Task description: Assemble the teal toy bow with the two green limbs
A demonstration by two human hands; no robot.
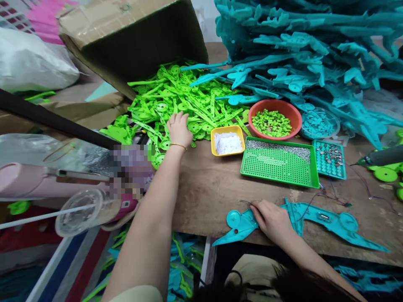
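Teal part (294, 216) lies near the front edge of the worktop (204, 184), long axis roughly side to side. Right hand (273, 218) sits on its left portion, fingers curled over; can't tell if that grip is closed on it or just resting. Thin wires (333, 198) trail over it; a short wire end pokes out by the fingertips.

Handling, my read: light, stiff moulded plastic, smooth so a bit slippery. Thin pointed ends look snappable, wires the fragile bit. Take it mid-body near the crosspiece, clear of the wires.

Left hand (180, 131) reaches onto the near side of the green pile (217, 107), fingers extended; can't tell if it has a piece. Those look light, flat, prone to tangle; take by a disc end.

Between: yellow tray (227, 154) of white bits, green tray (278, 167), red bowl (296, 117) of small green pieces. Behind: teal stack (302, 50), carton (157, 46).
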